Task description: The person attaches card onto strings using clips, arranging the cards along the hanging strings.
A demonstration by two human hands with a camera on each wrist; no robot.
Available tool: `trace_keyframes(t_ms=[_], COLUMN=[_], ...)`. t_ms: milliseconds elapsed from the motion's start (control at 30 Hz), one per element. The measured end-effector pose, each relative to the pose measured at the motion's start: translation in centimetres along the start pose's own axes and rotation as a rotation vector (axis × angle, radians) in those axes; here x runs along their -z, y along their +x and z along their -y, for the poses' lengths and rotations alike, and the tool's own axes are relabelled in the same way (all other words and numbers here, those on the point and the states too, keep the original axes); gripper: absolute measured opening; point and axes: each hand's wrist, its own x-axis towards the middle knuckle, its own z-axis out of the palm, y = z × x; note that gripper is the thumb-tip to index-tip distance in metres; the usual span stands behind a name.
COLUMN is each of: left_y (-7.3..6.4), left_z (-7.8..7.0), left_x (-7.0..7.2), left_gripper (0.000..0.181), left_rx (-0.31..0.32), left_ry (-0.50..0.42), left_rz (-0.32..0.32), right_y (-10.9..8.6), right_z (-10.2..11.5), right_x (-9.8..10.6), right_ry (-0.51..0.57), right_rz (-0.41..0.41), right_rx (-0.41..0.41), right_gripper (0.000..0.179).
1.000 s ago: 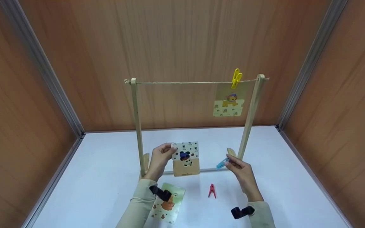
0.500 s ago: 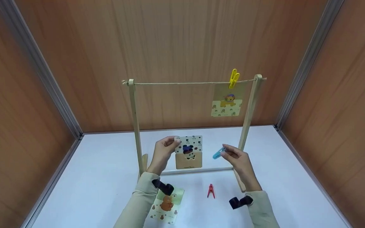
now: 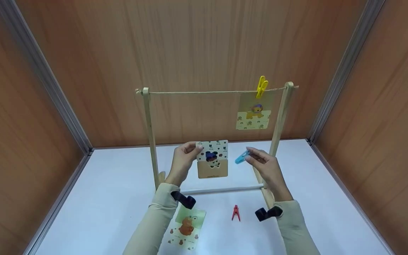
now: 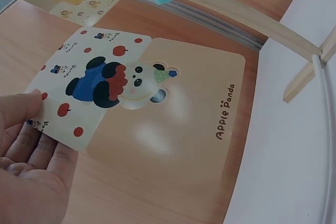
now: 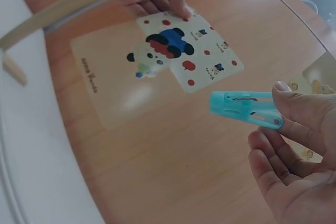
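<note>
My left hand pinches the upper left corner of a panda card, white with red apples on one half and tan on the other, lettered "Apple Panda". The card is held upright in the air, panda upside down in the head view. In my right hand is a light blue clothespin, pinched by its handle end with its nose toward the card, apart from it. Above both hands runs a string, where a yellow clothespin holds a lion card.
Two wooden posts carry the string, with a white rod low between them. On the white table lie a red clothespin and a bear card, partly behind the left forearm. Wood-grain panels enclose the table.
Both hands have risen toward the string, bringing the panda card and the blue clothespin up. The right hand has also shifted slightly left, nearer the card.
</note>
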Motion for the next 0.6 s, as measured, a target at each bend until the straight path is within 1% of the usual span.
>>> trace_keyframes(t_ms=[133, 367, 600], left_y=[0.3, 0.8, 1.2], left_z=[-0.5, -1.4, -2.7], left_x=[-0.1, -0.4, -0.7], left_gripper=[0.028, 0.026, 0.022], left_rx=[0.006, 0.016, 0.028], left_ry=[0.013, -0.001, 0.009], left_rz=[0.005, 0.000, -0.017], right_y=[0.5, 1.0, 1.7], right_z=[0.9, 2.1, 3.2], right_x=[0.2, 0.3, 0.0], right_ry=[-0.003, 0.017, -0.022], right_rz=[-0.003, 0.004, -0.020], right_rx=[0.015, 0.025, 0.060], right_gripper=[0.043, 0.045, 0.043])
